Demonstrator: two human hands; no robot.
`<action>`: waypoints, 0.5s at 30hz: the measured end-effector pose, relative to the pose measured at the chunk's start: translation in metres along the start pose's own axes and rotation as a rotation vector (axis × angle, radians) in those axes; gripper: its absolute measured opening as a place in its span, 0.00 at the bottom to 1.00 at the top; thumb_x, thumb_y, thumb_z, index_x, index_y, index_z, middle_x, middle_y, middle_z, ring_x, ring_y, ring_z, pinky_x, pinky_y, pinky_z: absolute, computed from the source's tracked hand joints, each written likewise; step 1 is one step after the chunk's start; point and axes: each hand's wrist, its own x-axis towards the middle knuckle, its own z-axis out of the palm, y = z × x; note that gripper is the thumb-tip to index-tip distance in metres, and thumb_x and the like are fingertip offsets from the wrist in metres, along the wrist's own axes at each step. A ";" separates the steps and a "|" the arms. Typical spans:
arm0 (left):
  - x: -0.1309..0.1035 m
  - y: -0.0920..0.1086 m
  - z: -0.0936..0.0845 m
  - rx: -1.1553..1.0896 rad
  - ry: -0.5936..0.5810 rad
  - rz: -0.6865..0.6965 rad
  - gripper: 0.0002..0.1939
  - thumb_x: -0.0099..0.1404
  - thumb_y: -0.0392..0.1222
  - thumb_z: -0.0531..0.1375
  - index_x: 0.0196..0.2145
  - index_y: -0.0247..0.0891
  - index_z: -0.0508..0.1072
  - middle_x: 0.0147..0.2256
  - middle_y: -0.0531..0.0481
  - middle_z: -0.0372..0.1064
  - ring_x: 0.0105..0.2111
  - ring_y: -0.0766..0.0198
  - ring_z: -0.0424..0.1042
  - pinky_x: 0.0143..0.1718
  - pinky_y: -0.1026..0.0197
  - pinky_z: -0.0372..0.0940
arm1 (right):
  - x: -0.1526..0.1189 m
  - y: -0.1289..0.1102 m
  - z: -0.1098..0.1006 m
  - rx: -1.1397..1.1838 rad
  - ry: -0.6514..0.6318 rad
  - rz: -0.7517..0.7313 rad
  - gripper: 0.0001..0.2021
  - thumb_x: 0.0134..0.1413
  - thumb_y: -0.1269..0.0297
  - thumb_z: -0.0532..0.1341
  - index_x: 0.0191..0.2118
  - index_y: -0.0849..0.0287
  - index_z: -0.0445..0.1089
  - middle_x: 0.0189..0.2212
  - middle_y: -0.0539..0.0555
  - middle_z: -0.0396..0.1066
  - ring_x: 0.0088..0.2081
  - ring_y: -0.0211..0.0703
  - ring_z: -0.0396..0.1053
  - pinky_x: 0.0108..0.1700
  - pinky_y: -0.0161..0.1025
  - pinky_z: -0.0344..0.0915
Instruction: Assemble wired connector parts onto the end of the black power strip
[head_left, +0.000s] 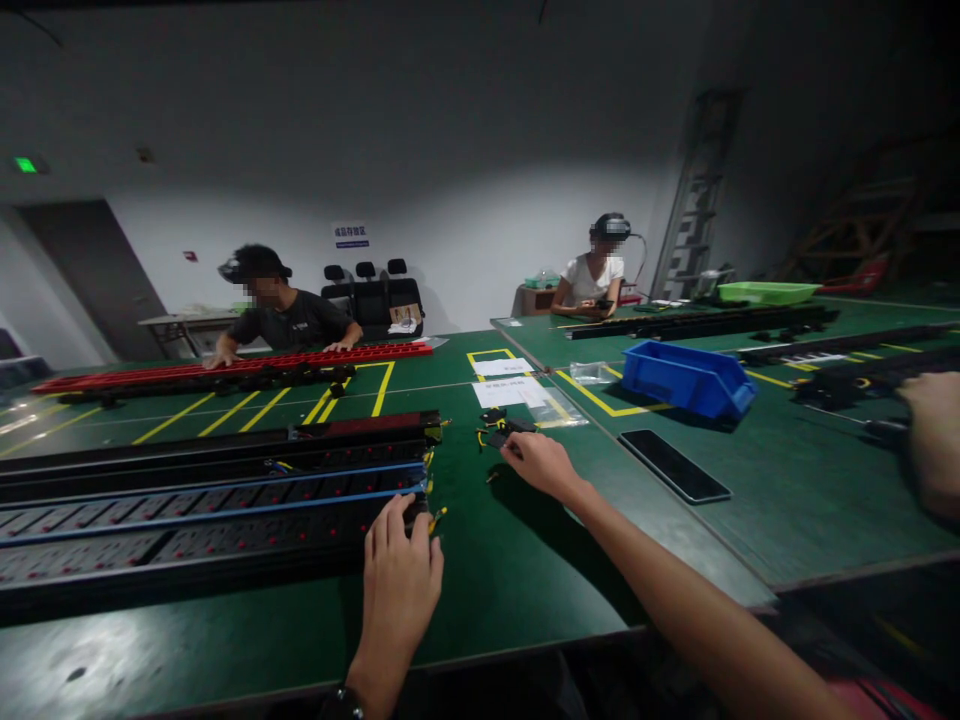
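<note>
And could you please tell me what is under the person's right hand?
Small black parts show at the fingers of the right hand, above the green tabletop; whatever the fingers and palm cover cannot be seen.

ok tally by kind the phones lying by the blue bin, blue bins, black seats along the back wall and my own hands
Smartphone: 1
Blue bin: 1
Black seats: 3
Your left hand and right hand: 2
Total: 7

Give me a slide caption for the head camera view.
Left hand at the end of a long black strip, right hand at small black parts on a green table.
</note>
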 end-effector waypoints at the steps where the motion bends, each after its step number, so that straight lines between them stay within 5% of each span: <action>1: 0.000 0.000 0.000 -0.003 0.002 0.004 0.12 0.67 0.35 0.58 0.46 0.39 0.77 0.56 0.38 0.68 0.58 0.46 0.66 0.55 0.43 0.67 | -0.001 -0.003 0.000 -0.025 -0.020 0.008 0.13 0.66 0.57 0.59 0.35 0.57 0.76 0.35 0.59 0.77 0.36 0.49 0.74 0.36 0.39 0.61; 5: -0.001 0.000 -0.001 -0.024 -0.004 0.006 0.12 0.67 0.36 0.58 0.46 0.40 0.77 0.56 0.38 0.68 0.58 0.46 0.66 0.55 0.42 0.66 | -0.010 -0.026 0.003 -0.093 -0.098 -0.017 0.20 0.64 0.48 0.60 0.29 0.57 0.74 0.30 0.61 0.75 0.33 0.50 0.74 0.35 0.41 0.61; 15: -0.002 0.003 0.000 -0.044 -0.015 -0.042 0.12 0.66 0.34 0.58 0.46 0.39 0.77 0.57 0.39 0.67 0.60 0.46 0.64 0.57 0.41 0.64 | -0.019 -0.039 0.016 0.094 -0.121 -0.161 0.09 0.61 0.59 0.65 0.45 0.55 0.73 0.37 0.57 0.77 0.37 0.49 0.74 0.33 0.38 0.58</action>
